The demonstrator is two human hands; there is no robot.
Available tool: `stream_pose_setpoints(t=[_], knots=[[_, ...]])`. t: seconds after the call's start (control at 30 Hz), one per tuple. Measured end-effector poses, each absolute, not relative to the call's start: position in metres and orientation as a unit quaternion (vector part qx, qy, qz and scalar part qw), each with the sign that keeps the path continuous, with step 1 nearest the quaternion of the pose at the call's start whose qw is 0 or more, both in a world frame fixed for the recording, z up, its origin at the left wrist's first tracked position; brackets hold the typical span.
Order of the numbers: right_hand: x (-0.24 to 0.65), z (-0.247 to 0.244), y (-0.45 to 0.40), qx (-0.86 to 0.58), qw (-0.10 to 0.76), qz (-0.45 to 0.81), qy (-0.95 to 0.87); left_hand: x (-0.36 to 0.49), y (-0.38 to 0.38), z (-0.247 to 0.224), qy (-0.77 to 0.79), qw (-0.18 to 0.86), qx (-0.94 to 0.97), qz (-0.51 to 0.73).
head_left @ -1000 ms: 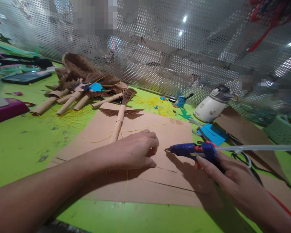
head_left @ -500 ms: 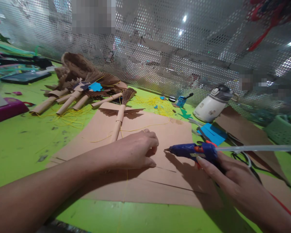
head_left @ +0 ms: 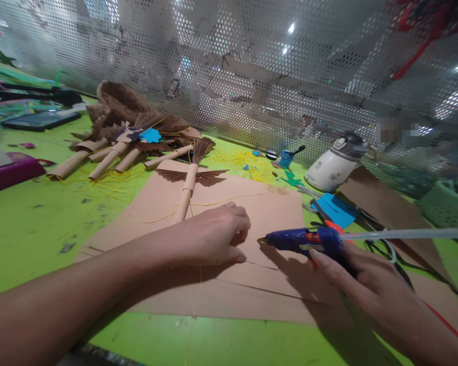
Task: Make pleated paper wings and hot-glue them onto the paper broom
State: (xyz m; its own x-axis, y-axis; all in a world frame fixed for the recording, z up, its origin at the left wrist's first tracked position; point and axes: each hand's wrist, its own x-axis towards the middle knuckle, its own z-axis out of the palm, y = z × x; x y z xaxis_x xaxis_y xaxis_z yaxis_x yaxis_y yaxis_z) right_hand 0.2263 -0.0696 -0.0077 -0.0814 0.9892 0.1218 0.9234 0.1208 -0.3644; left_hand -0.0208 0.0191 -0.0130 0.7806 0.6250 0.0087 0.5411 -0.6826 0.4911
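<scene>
My right hand [head_left: 377, 290] is wrapped round a blue hot glue gun [head_left: 305, 240], its nozzle pointing left just over the brown paper sheets [head_left: 252, 295]. A long clear glue stick [head_left: 408, 234] sticks out of the gun's back end. Left of the nozzle, my left hand [head_left: 217, 234] rests over the sheets, its fingers bent and the thumb apart from them, with nothing visible between. Beyond that forearm lies a figure of rolled and pleated brown paper [head_left: 189, 183]; the hand and wrist hide its lower end. Yellow string [head_left: 229, 199] trails across the paper.
Several similar paper figures [head_left: 114, 152] are heaped at the back left, near a phone [head_left: 41, 121] and a purple object [head_left: 15, 170]. At the right stand a white flask [head_left: 330, 165], a small blue paint pot [head_left: 286, 158] and a green basket [head_left: 446, 203]. A perforated metal screen [head_left: 229, 76] rises behind.
</scene>
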Motion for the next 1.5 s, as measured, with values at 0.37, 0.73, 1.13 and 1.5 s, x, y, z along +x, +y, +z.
stream_pose_setpoints(t=[0.37,0.73,1.13,1.5], knots=[[0.2230,-0.0049,-0.0674,-0.649,0.172,0.089,-0.736,-0.0206,0.0186,-0.0125,0.319,0.234,0.914,0.090],[0.2227,-0.0040,-0.0660,-0.639,0.191,0.092,-0.740,-0.0206,0.0183,-0.0141,0.326,0.234,0.911,0.093],[0.2230,-0.0047,-0.0642,-0.631,0.189,0.069,-0.749,-0.0196,0.0170,-0.0137,0.330,0.233,0.910,0.090],[0.2266,-0.0068,-0.0662,-0.638,0.190,0.077,-0.742,-0.0210,0.0190,-0.0165,0.321,0.236,0.912,0.099]])
